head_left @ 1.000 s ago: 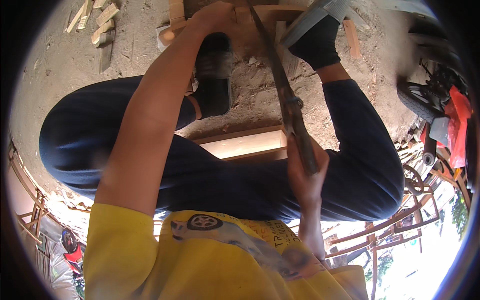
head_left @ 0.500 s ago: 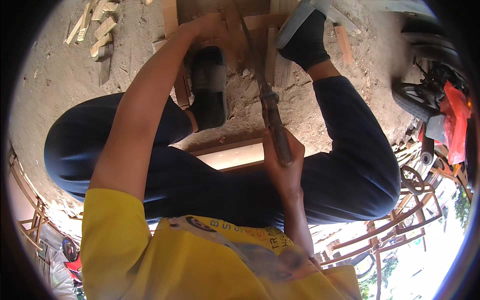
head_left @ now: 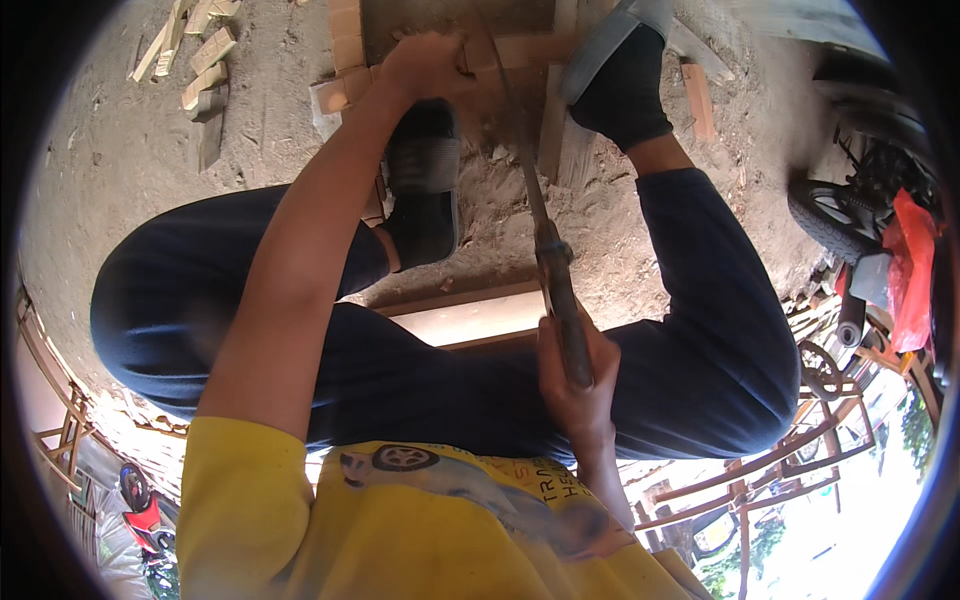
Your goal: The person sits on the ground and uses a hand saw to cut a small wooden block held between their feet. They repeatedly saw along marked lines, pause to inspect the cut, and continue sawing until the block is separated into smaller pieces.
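Observation:
My right hand (head_left: 582, 378) is wrapped round the dark handle of a hand saw (head_left: 566, 318) in front of my lap. Its long narrow blade (head_left: 528, 165) runs away from me, up to a reddish-brown wooden board (head_left: 538, 49) lying crosswise near the top of the view. My left hand (head_left: 428, 68) grips the board just left of the blade; its fingertips are partly hidden and a little blurred. Where blade and board meet is too smeared to make out exactly. The board lies between my two sandalled feet (head_left: 425, 160).
Short wood offcuts (head_left: 208, 85) lie on the dirt ground at the far left, and another offcut (head_left: 698, 102) is beside my right foot. A pale plank (head_left: 465, 316) lies close to my legs. At the right stand a motorcycle wheel (head_left: 838, 212) and a red plastic bag (head_left: 908, 270).
My right hand has drawn the saw back toward my body and slightly right. The left hand stays at the board. The whole view has shifted a little.

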`<state>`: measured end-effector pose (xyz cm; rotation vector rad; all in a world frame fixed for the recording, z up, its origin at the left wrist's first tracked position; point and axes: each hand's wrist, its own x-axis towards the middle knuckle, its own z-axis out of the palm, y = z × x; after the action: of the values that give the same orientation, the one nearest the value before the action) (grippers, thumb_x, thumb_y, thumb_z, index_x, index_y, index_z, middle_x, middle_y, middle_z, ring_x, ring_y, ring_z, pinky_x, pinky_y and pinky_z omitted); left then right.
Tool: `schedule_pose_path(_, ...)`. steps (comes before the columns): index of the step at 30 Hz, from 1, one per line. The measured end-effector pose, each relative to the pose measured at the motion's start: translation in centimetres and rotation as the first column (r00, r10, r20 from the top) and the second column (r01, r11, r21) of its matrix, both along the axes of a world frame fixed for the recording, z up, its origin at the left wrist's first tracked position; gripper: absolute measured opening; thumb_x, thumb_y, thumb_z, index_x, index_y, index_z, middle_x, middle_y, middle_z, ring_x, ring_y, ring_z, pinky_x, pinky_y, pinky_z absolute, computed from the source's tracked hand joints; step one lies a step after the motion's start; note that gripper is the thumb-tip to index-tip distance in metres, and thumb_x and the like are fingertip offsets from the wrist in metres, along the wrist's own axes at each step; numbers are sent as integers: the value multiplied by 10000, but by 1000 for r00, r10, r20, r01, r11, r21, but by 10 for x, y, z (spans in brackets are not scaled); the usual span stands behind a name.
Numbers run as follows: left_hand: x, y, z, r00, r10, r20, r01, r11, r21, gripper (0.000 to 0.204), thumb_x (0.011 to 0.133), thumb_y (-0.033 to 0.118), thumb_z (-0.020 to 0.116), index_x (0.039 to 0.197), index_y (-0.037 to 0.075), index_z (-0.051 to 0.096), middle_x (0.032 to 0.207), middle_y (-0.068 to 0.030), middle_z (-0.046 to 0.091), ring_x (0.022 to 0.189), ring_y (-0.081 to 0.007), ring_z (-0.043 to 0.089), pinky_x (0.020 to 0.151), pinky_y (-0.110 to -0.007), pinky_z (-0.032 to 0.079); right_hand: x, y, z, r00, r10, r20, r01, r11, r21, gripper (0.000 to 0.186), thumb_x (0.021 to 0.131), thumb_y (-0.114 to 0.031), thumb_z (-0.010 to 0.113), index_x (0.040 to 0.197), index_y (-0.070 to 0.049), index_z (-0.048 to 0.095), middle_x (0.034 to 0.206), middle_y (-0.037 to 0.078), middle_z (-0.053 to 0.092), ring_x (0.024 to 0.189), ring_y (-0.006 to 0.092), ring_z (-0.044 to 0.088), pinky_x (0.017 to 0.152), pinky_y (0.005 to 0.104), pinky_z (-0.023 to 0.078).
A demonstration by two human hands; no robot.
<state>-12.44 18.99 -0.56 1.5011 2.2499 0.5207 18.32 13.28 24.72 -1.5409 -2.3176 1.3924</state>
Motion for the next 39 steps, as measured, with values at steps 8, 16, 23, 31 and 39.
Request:
schedule_pose_path(8,-8,-15,-9,998,54,-33,-54,998,23,541,671,442,721,1019,35,643,835,-199,679,833,-370,672,754,-458,548,-34,29,-34,992,50,-118,-51,999,-6,147,907,-31,605,774,15,562,592,-17,458,565,24,378,476,244,320)
schedule_pose_path(16,-8,-15,-14,998,48,-30,-48,999,13,528,672,448,716,999,38,644,887,-206,681,860,-372,665,772,-466,543,-44,37,2,996,67,-53,-71,993,-96,45,882,23,569,909,23,606,645,76,580,571,82,498,496,269,410)
schedule_pose_path(23,2,14,-5,999,-23,-43,24,999,41,539,656,459,723,985,39,651,898,-204,682,869,-370,664,783,-465,539,-14,11,36,998,-62,-30,62,998,-23,63,880,11,581,819,28,578,607,43,540,537,63,453,474,276,373)
schedule_pose_path(31,-6,-2,-6,998,9,-67,-9,1000,-2,515,701,413,700,1038,30,637,940,-203,681,923,-374,655,824,-469,530,-33,2,17,995,-23,-93,25,999,22,156,909,-60,607,775,14,580,592,-7,473,568,38,383,495,247,335)
schedule_pose_path(39,-10,10,-14,996,-59,-66,64,996,69,513,721,370,719,1070,15,597,995,-218,668,971,-385,636,841,-473,520,-17,-11,-6,975,-139,-173,134,990,-39,160,910,-92,613,781,-2,589,622,-28,481,604,28,409,520,249,349)
